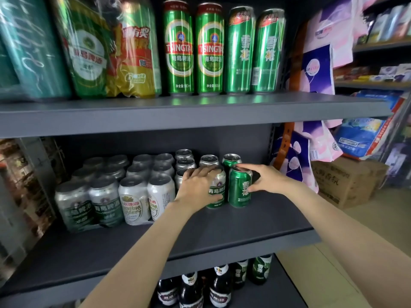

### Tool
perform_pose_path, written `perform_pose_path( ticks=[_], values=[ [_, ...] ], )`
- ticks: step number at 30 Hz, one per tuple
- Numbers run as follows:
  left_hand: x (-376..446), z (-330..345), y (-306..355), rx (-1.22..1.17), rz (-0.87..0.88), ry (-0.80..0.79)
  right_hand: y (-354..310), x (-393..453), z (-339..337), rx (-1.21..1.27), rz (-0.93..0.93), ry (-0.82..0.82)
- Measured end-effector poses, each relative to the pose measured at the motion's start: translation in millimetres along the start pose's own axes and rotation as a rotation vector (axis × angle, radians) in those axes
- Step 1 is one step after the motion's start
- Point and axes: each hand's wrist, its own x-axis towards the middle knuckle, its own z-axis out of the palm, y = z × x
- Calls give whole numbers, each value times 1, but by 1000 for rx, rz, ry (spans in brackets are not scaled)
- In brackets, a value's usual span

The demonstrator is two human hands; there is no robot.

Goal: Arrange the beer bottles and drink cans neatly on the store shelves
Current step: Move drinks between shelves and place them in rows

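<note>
On the middle shelf [222, 232] my left hand [195, 187] grips a silver and green beer can [218, 192] from the front and top. Right beside it, my right hand [264, 178] holds a short green can [239, 190], thumb at its side and fingers over its top. Both cans stand upright and nearly touch. Behind them are more cans [209, 161], including a green one [231, 160]. To the left sit shrink-wrapped packs of silver cans [138, 196]. Tall green cans [209, 50] line the top shelf. Beer bottles [220, 287] stand on the bottom shelf.
Wrapped multipacks [89, 47] fill the upper left. Purple and pink packages [315, 70] hang at the shelf's right end. A cardboard box [347, 181] sits on the floor to the right. The front of the middle shelf is bare dark board.
</note>
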Motion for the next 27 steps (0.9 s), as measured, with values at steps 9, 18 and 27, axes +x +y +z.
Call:
perform_pose_path(
  ticks=[9, 18, 27],
  values=[
    [5, 28, -2, 228, -22, 211, 3, 0, 27, 29, -14, 192],
    [6, 43, -10, 305, 46, 382, 7, 4, 27, 35, -28, 113],
    [7, 49, -18, 315, 152, 507, 12, -2, 30, 263, -68, 142]
  ],
)
